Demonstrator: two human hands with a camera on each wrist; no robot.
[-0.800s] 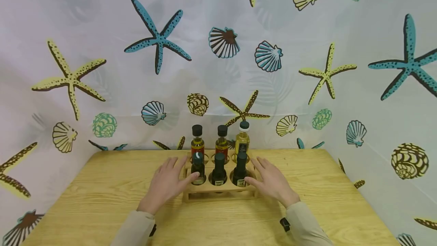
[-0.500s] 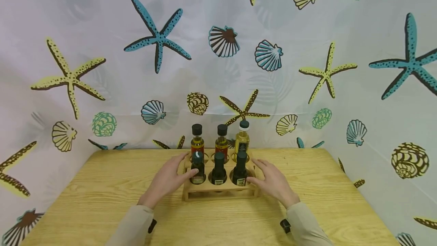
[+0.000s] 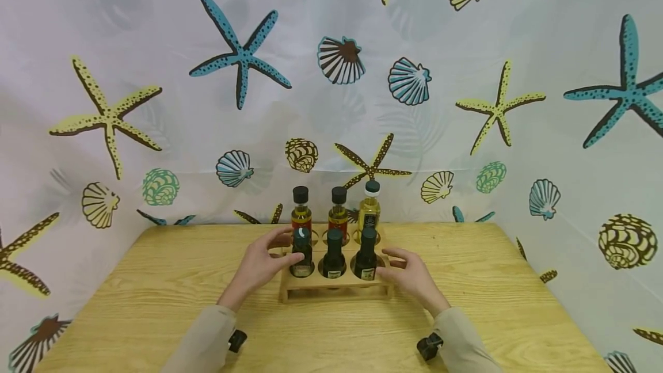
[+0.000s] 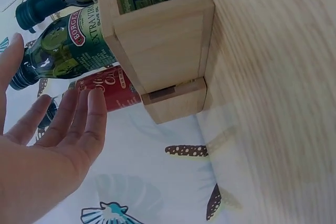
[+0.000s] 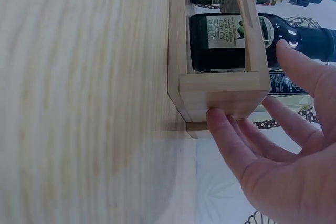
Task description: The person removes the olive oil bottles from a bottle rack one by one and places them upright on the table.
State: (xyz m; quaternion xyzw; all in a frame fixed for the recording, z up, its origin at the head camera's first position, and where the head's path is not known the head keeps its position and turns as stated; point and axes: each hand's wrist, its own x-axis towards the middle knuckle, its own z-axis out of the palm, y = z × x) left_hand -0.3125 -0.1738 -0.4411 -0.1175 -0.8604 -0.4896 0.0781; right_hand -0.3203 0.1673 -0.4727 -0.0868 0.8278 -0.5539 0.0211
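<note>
A two-tier wooden bottle rack stands on the table with two rows of bottles. My left hand is at its left end, thumb in front of the front-left dark green olive oil bottle and fingers behind it. In the left wrist view the fingers spread loosely beside that Borges bottle; contact is unclear. At the other end, my right hand has fingertips against the rack's end panel. Its thumb lies by the front-right olive oil bottle.
Behind stand two red-labelled bottles and a pale yellow oil bottle with a white collar. Another dark bottle fills the front middle hole. A shell-and-starfish curtain hangs close behind the wooden table.
My left hand has moved inward, its fingers passing behind the front-left bottle and its thumb coming across the front. The right fingers have bent more at the rack's end. The rack stays in place.
</note>
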